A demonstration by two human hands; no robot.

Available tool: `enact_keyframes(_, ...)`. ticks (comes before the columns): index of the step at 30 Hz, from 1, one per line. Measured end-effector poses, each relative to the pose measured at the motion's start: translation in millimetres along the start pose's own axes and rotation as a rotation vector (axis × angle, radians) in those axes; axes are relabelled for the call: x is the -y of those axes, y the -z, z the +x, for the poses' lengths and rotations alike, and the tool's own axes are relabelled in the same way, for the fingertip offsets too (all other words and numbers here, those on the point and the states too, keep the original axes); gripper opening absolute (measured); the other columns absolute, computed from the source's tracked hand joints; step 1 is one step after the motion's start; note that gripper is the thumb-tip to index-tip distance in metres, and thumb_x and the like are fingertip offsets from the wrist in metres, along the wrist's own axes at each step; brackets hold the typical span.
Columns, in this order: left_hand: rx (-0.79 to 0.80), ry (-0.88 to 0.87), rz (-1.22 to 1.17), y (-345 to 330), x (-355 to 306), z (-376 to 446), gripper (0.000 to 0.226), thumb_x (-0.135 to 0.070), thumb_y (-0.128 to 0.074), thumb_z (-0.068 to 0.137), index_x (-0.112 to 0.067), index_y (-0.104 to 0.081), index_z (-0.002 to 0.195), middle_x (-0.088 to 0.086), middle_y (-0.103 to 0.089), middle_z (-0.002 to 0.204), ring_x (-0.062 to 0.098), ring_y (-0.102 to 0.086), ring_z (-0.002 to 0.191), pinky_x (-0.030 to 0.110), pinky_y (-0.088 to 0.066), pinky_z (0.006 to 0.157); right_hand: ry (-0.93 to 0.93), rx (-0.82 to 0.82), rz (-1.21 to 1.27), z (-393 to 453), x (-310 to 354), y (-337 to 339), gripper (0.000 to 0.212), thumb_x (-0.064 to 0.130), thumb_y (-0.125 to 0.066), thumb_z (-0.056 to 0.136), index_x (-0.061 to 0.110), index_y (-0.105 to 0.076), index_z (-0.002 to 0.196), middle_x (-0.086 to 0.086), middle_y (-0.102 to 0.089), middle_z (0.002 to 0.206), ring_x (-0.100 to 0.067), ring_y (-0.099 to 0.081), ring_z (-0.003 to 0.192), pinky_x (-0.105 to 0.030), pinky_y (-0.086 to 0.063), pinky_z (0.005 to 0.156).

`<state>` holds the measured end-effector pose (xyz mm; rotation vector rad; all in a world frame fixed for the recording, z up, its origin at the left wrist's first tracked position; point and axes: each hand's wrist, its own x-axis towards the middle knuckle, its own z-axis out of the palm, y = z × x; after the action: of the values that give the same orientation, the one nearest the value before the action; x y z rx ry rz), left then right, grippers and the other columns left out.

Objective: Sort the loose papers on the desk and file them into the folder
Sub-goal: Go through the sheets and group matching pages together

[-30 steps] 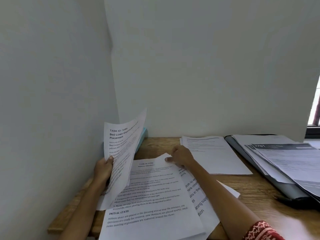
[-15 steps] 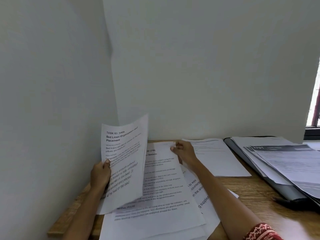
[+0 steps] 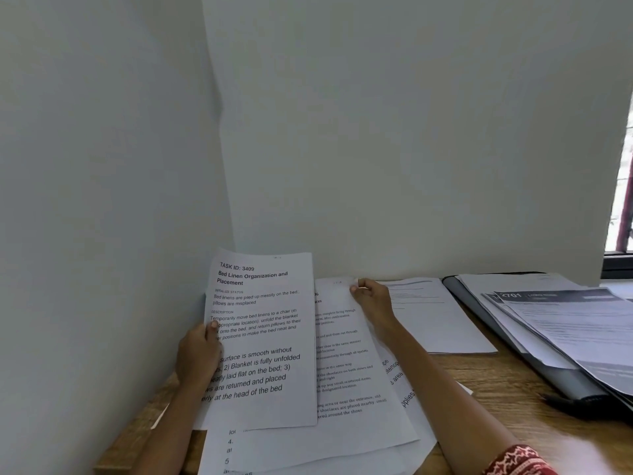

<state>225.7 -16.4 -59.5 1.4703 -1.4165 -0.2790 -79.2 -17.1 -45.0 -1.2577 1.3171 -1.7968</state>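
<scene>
Pale walls meet in a corner behind a wooden desk [image 3: 507,382], and only the head view is given. Everything is placed here relative to the folder [image 3: 534,351], a dark open one lying at the desk's right side with several printed pages [image 3: 575,330] spread across it.

Well to the left of the folder, a sheet headed "Bed Linen Organization and Placement" [image 3: 260,337] is held nearly upright by the left hand [image 3: 198,354], thumb on the printed face and fingers curled behind its left edge. Between that sheet and the folder, the top corner of a second sheet [image 3: 342,354] is pinched by the right hand [image 3: 371,298], fingers bent around the paper. More loose papers [image 3: 407,437] lie beneath it, fanned unevenly. Just left of the folder, one further page [image 3: 435,317] lies flat on the wood.

Several risks are judged from this. The pinched sheet could drag the papers underneath with it, so that the fan is scattered or pushed off the near edge. The upright sheet, gripped on one side only, could fold or slip. Pages already on the folder overhang its right side and could slide when more are added.
</scene>
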Motion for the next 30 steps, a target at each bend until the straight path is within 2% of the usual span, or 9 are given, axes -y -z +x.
enact_keyframes(7, -0.003, -0.013, 0.005, 1, -1, -1, 0.034, -0.021, -0.042, 0.099, -0.008, -0.049, 0.069, 0.005, -0.054, 0.062, 0.025, -0.052, 0.063, 0.028, -0.034, 0.056, -0.005, -0.014, -0.006, 2, -3, 0, 0.019, 0.010, -0.062, 0.089, 0.020, -0.062, 0.072, -0.006, -0.062, 0.076, -0.018, -0.056, 0.077, -0.032, -0.044, 0.080)
enact_keyframes(13, -0.007, 0.005, 0.025, 1, -3, -2, 0.032, -0.022, -0.042, 0.099, -0.002, -0.052, 0.077, 0.005, -0.051, 0.066, 0.027, -0.052, 0.069, 0.031, -0.035, 0.061, 0.004, -0.007, -0.006, 3, -4, -1, 0.019, 0.010, -0.061, 0.089, 0.019, -0.062, 0.072, -0.006, -0.062, 0.077, -0.018, -0.055, 0.077, -0.032, -0.043, 0.078)
enact_keyframes(25, 0.000, 0.012, 0.025, 0, 1, 1, 0.034, -0.025, -0.042, 0.099, -0.002, -0.054, 0.076, 0.017, -0.061, 0.075, 0.033, -0.058, 0.072, 0.033, -0.039, 0.062, -0.006, -0.008, -0.010, 8, -11, -1, 0.016, 0.011, -0.062, 0.089, 0.020, -0.063, 0.075, -0.006, -0.063, 0.078, -0.018, -0.056, 0.078, -0.031, -0.043, 0.079)
enact_keyframes(27, -0.001, 0.012, 0.025, 0, 0, 1, 0.034, -0.024, -0.042, 0.099, -0.002, -0.053, 0.076, 0.017, -0.060, 0.075, 0.032, -0.056, 0.072, 0.032, -0.038, 0.062, -0.004, -0.006, -0.008, 8, -12, -1, 0.017, 0.010, -0.062, 0.089, 0.020, -0.063, 0.075, -0.006, -0.063, 0.077, -0.018, -0.056, 0.078, -0.032, -0.044, 0.079)
enact_keyframes(30, -0.009, 0.017, 0.025, 1, -3, -2, 0.034, -0.024, -0.042, 0.099, -0.002, -0.052, 0.075, 0.012, -0.057, 0.072, 0.029, -0.054, 0.070, 0.031, -0.035, 0.059, -0.005, 0.001, 0.003, 9, -13, -1, 0.014, 0.009, -0.063, 0.088, 0.020, -0.064, 0.078, -0.007, -0.065, 0.080, -0.020, -0.059, 0.083, -0.040, -0.047, 0.088)
